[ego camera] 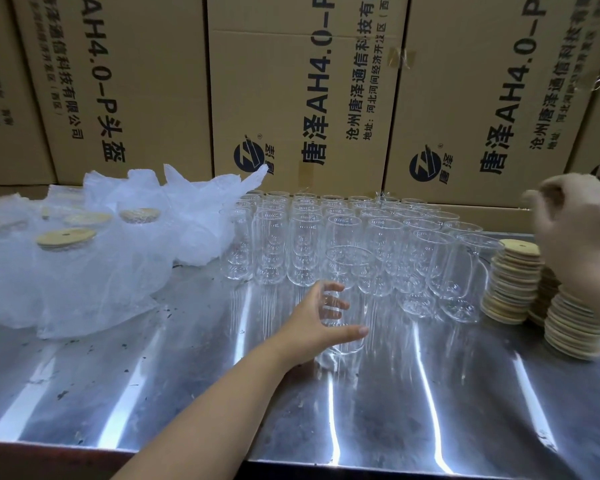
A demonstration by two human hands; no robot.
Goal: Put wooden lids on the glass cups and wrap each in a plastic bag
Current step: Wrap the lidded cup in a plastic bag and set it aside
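My left hand (321, 318) grips a clear glass cup (347, 271) that stands on the steel table in front of the rows of bare glass cups (371, 226). Its thumb lies across the near side and its fingers show through the glass. No lid is on this cup. Stacks of round wooden lids (515, 282) stand at the right. My right hand (575, 233) hovers blurred above them, and I cannot make out whether it holds a lid. At the left, several lidded cups wrapped in plastic bags (66, 240) stand together.
The steel table (187, 375) is shiny, with dark specks on it and its front edge close to me. Tall cardboard boxes (291, 98) form a wall right behind the cups. A nearer lid stack (572, 325) stands by the right edge.
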